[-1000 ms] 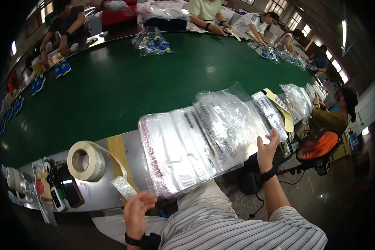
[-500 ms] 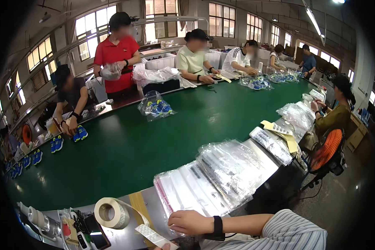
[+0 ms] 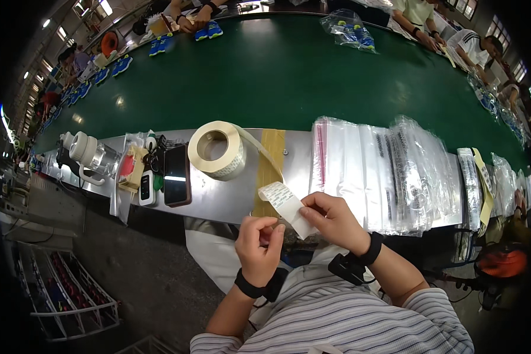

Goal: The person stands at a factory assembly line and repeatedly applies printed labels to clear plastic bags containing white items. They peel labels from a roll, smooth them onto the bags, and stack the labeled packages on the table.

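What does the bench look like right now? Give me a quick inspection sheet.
Surface: metal bench ledge along a green conveyor belt.
Job's things: label strip running from the label roll.
Clutter: stack of clear bags, phone, water bottle.
Grippers: left hand and right hand both pinch the label strip.
Cables: nothing seen.
Surroundings: other people working across the belt, blue shoes beside them.

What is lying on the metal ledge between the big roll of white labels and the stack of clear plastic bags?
In the head view, a yellowish tape strip lies between the label roll and the clear bags, crossed by the roll's loose tail.
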Available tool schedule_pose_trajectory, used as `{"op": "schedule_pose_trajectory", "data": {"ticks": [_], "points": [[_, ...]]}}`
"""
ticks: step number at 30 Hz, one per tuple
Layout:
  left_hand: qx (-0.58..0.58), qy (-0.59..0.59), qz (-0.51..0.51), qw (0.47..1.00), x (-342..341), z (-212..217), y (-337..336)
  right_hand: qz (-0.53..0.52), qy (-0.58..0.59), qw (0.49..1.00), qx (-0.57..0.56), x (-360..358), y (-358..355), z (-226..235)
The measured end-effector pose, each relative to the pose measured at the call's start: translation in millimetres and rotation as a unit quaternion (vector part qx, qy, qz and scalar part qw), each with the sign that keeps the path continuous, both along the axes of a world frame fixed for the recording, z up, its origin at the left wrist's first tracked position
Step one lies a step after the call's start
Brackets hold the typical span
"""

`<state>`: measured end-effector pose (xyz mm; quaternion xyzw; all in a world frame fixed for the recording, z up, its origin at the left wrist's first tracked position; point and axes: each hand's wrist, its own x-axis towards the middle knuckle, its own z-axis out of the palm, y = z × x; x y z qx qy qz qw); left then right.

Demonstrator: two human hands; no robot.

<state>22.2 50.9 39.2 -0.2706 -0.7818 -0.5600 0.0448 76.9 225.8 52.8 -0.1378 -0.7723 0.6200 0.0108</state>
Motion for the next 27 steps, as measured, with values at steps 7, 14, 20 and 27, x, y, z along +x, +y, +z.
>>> {"op": "schedule_pose_trajectory", "data": {"ticks": [7, 14, 20, 27], "points": [[-0.061, 0.061, -0.071, 0.994, -12.5, 6.8, 7.4, 0.066, 0.179, 0.981, 0.021, -3.7, -2.3, -12.1], [0.014, -0.145, -0.077, 0.986, -4.2, -5.7, 10.1, 0.043, 0.192, 0.963, 0.186, -9.7, -4.9, -14.4], [0.069, -0.261, -0.036, 0.962, -34.5, -3.8, 5.5, -0.028, 0.191, 0.947, 0.255, -11.8, -9.5, -21.4], [0.021, 0.110, -0.188, 0.976, -28.4, 0.3, 27.0, -0.154, 0.056, 0.908, 0.387, -7.1, 23.4, -36.8]]}}
